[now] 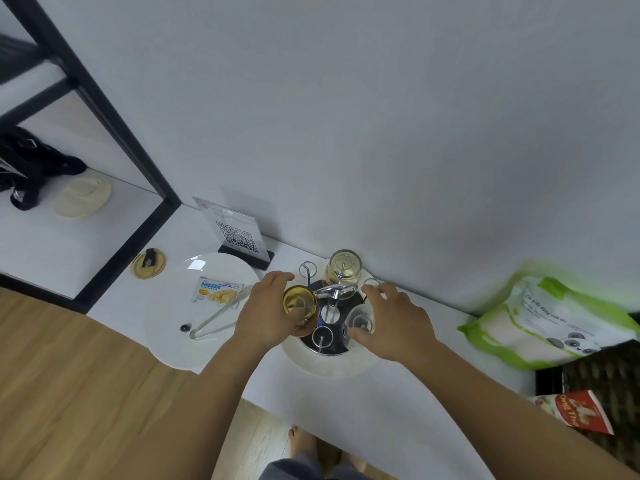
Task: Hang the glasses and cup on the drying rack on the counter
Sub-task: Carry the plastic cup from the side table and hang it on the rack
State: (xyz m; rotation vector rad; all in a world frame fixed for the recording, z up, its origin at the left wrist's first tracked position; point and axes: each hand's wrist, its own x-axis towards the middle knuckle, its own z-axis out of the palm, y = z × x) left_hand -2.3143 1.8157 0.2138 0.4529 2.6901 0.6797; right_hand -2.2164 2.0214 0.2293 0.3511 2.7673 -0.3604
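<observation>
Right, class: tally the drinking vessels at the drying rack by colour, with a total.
Amber glasses: 2, one hanging at the back of the rack, one held by the left hand
Clear glass: 1, at the right hand
Total: 3

Single head-worn wide-angle view, looking steeply down and forward from close above the counter (398, 393); the wall is filling the upper frame, the drying rack (332, 317) is sitting lower centre, floor at lower left.
</observation>
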